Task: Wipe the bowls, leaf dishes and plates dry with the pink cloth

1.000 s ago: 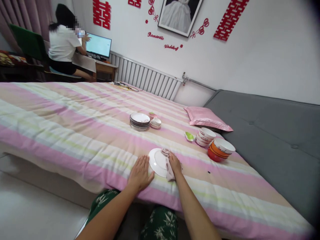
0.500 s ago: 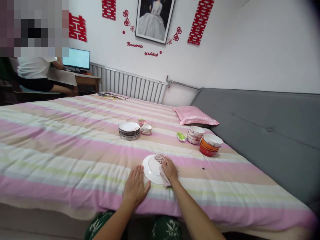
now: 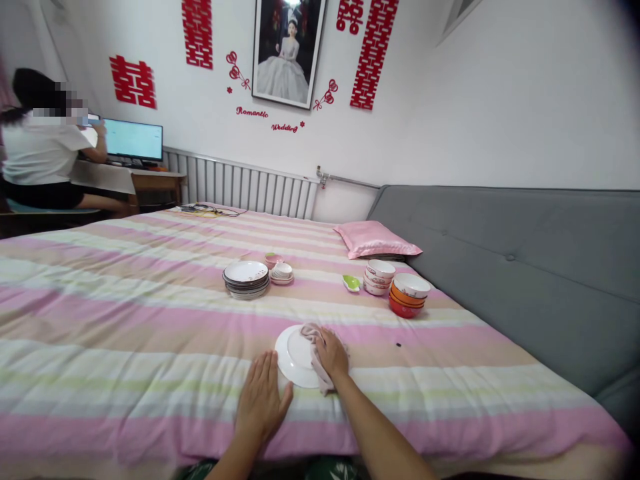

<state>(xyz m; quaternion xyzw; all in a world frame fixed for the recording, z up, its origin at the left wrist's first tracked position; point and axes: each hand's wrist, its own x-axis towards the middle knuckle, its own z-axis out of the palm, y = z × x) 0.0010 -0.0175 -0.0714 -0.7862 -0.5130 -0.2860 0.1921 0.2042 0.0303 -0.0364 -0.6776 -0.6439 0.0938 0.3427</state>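
Observation:
A white plate [image 3: 294, 358] lies on the striped bedspread [image 3: 150, 320] near the front edge. My right hand [image 3: 331, 353] rests on the plate's right side, fingers closed on a pink cloth [image 3: 314, 347] that is bunched on the plate. My left hand [image 3: 260, 400] lies flat and open on the bedspread just left of the plate, its fingertips close to the rim.
Farther back stand a stack of plates [image 3: 246, 279], small dishes [image 3: 281, 272], a green saucer [image 3: 351, 283], white bowls [image 3: 379, 276] and orange bowls [image 3: 409, 295]. A pink pillow [image 3: 376, 239] lies by the grey sofa [image 3: 525, 267]. A person [image 3: 40, 160] sits at a desk, far left.
The head camera has tilted up and turned, so more of the wall shows. Both hands stay at the plate; the right hand with the cloth has shifted slightly over it.

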